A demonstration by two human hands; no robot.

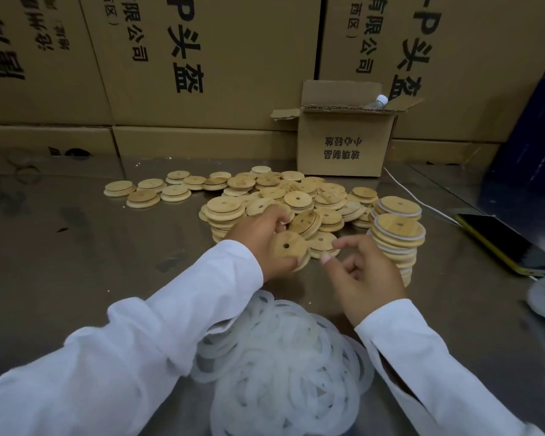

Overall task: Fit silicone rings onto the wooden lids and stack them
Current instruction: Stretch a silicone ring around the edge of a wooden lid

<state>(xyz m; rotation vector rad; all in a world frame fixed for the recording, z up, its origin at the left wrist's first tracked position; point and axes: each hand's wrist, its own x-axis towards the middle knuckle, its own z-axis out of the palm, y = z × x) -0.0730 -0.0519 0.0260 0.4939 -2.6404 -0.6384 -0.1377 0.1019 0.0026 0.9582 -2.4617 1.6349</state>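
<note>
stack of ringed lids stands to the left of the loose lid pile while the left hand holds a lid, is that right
Not quite. The head view shows the stack of ringed lids standing to the right of the loose lid pile, not to the left. The rest holds: the left hand holds a lid.

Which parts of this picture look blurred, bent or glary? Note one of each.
Head view: the silicone rings at the bottom are soft and smeared; the cardboard cartons lean and bow, a wide-angle distortion; the steel table gives dull mottled reflections, not hard glare.
</note>
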